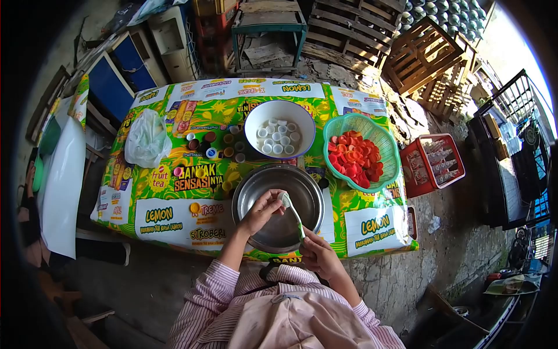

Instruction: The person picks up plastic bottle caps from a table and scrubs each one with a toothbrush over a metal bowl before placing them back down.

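Over the steel basin [244, 189], my left hand [260, 214] pinches what looks like a small white bottle cap [282, 196]. A white-and-green toothbrush [293, 216] is gripped by its handle in my right hand [318, 255], its head against the cap at my left fingertips. Just behind the basin stands a white enamel bowl [253, 123] with several white caps [276, 138] in it. To its right, a green plastic basket [390, 152] holds a heap of red caps [354, 160]. Loose caps in several colours [210, 152] lie left of the bowl.
A crumpled clear plastic bag [147, 138] lies on the left of the table, which has a printed cover [174, 227]. Beyond the right edge stands a red crate [433, 166]. Wooden pallets [351, 32] and a green-framed stool [269, 26] are behind the table.
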A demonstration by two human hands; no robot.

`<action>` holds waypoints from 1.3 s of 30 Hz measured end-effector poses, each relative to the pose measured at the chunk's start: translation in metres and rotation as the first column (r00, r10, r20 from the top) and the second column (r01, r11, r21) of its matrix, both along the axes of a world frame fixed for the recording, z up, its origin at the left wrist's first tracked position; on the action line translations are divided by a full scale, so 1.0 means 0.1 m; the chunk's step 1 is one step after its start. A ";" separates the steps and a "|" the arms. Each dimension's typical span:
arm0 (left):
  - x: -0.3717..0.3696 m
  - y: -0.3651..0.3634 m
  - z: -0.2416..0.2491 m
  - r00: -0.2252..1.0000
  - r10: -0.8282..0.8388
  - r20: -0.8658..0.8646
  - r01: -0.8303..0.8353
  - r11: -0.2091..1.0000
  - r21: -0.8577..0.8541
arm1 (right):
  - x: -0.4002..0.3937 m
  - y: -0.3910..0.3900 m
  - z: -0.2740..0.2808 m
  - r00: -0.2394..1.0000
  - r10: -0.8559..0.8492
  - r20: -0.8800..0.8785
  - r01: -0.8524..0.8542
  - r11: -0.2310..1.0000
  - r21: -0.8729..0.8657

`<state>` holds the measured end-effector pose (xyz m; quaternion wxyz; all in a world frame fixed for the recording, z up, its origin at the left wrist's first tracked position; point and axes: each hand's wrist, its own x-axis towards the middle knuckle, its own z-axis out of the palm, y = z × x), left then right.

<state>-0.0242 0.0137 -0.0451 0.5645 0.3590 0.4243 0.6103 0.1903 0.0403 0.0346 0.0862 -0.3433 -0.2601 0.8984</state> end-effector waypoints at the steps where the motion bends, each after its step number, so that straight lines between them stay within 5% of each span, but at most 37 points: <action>1: 0.00 0.00 0.00 0.997 -0.005 0.080 0.006 1.000 -0.011 | -0.01 -0.01 0.01 1.000 -0.011 -0.014 0.011 1.000 -0.014; 3: 0.00 0.00 -0.01 0.988 -0.011 0.157 0.014 1.000 -0.022 | -0.04 -0.04 0.02 0.999 -0.025 -0.031 0.024 0.999 -0.029; 7: 0.02 0.01 0.01 1.000 0.013 -0.006 -0.013 1.000 0.015 | -0.05 -0.05 0.10 0.999 -0.050 0.007 0.050 0.993 -0.102; 10: -0.03 0.03 0.04 1.000 0.011 -0.014 -0.011 1.000 0.005 | 0.04 -0.03 -0.08 0.996 0.048 0.081 -0.067 0.964 0.258; 11: -0.04 0.02 0.04 1.000 0.002 0.011 -0.002 1.000 -0.027 | 0.06 -0.02 -0.16 0.995 0.047 0.082 -0.067 0.965 0.254; 12: -0.04 0.02 0.03 1.000 0.001 0.012 -0.001 1.000 -0.028 | 0.04 -0.01 -0.17 0.979 -0.005 0.204 -0.148 0.673 0.725; 13: -0.05 0.02 0.02 0.997 -0.008 0.072 0.011 0.999 -0.040 | 0.04 0.00 -0.15 0.954 -0.115 0.276 -0.255 0.172 0.952; 14: -0.06 0.02 0.00 0.991 -0.017 0.132 0.024 0.998 -0.052 | 0.05 0.03 -0.13 0.945 -0.191 0.266 -0.272 -0.007 0.962; 15: -0.08 0.02 -0.02 0.991 -0.019 0.135 0.026 0.998 -0.054 | 0.08 0.06 -0.10 0.944 -0.192 0.269 -0.275 -0.005 0.961; 17: -0.14 0.02 -0.04 0.951 -0.117 0.288 0.153 0.983 -0.106 | 0.13 0.13 0.01 0.792 -0.295 0.534 -0.601 -0.224 0.768; 18: -0.07 0.02 0.20 0.977 -0.068 0.201 0.117 0.962 -0.246 | 0.16 0.16 0.02 0.748 -0.312 0.585 -0.661 -0.272 0.700; 22: -0.17 0.09 0.16 0.913 -0.179 0.366 0.324 0.865 -0.385 | 0.16 0.28 0.09 0.754 -0.356 0.553 -0.656 -0.344 0.672; 32: -0.19 0.12 0.30 0.939 -0.254 0.234 0.344 0.737 -0.581 | 0.19 0.25 0.00 0.790 -0.301 0.534 -0.613 -0.374 0.696; 35: -0.21 0.18 0.23 0.950 -0.244 0.193 0.311 0.748 -0.587 | 0.15 0.17 -0.01 0.727 -0.262 0.634 -0.686 -0.266 0.677; 37: -0.11 0.22 0.22 0.996 -0.089 -0.009 0.075 0.887 -0.455 | 0.13 0.12 -0.11 0.823 -0.222 0.523 -0.555 -0.120 0.823; 39: -0.09 0.26 0.19 0.998 -0.066 -0.016 0.056 0.934 -0.353 | 0.10 0.10 -0.16 0.883 -0.194 0.427 -0.424 0.056 0.904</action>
